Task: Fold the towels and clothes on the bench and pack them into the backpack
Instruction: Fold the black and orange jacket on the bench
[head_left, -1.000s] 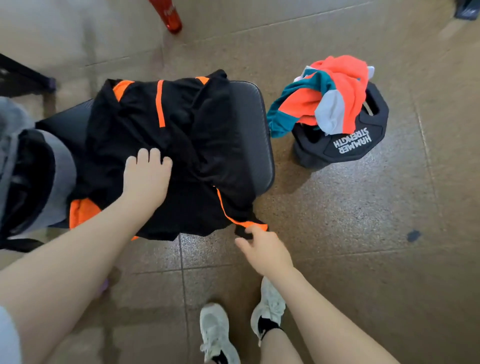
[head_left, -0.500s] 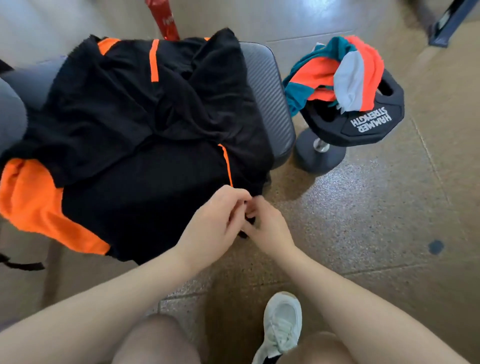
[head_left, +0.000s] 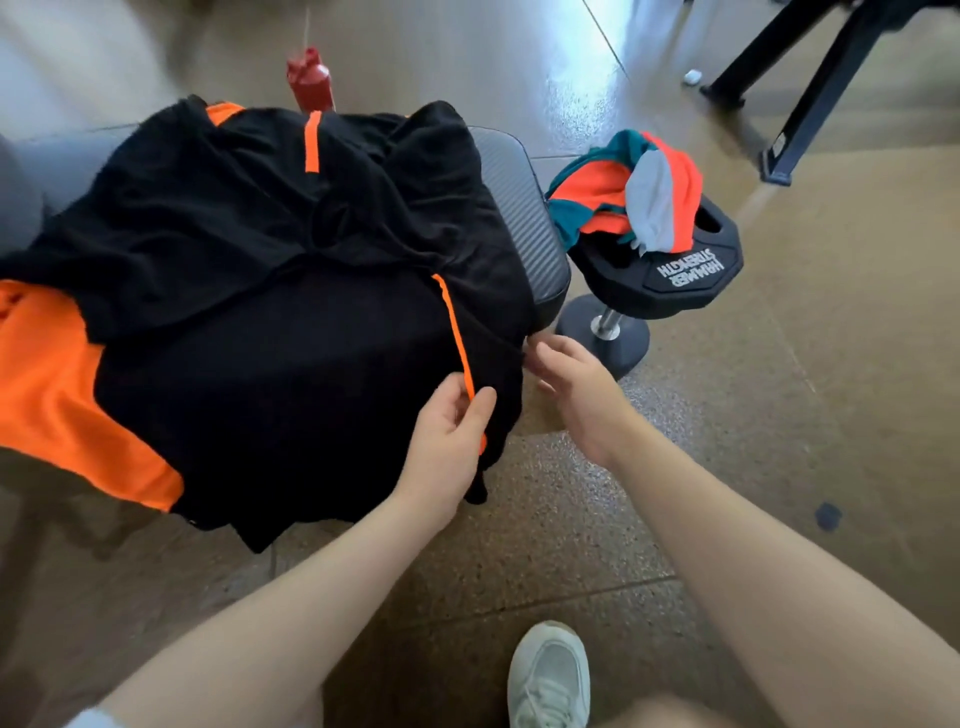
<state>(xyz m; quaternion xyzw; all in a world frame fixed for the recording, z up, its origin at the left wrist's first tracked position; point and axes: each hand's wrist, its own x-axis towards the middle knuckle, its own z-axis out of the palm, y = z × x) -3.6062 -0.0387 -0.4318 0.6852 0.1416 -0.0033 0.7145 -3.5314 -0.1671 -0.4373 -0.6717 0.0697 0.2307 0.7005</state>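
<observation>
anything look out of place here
Yes: a bunched orange and teal cloth sits on a weight plate beside the bench, not on it. The black garment on the bench is rumpled and overhangs its edge.

A dark padded gym bench with a ribbed vinyl surface and rounded corner carries 1 large black garment with orange panels and thin orange stripes, spread rumpled over nearly all of the pad and hanging off its near edge. Only a strip of the pad shows at the right side. The bench stands on a speckled brown floor marked by thin joint lines. On that floor, just right of the bench, stands a black dumbbell on end lettered HAMMER STRENGTH, with a crumpled orange, teal and grey cloth piled on its upper head. A red bottle stands beyond the bench.
</observation>
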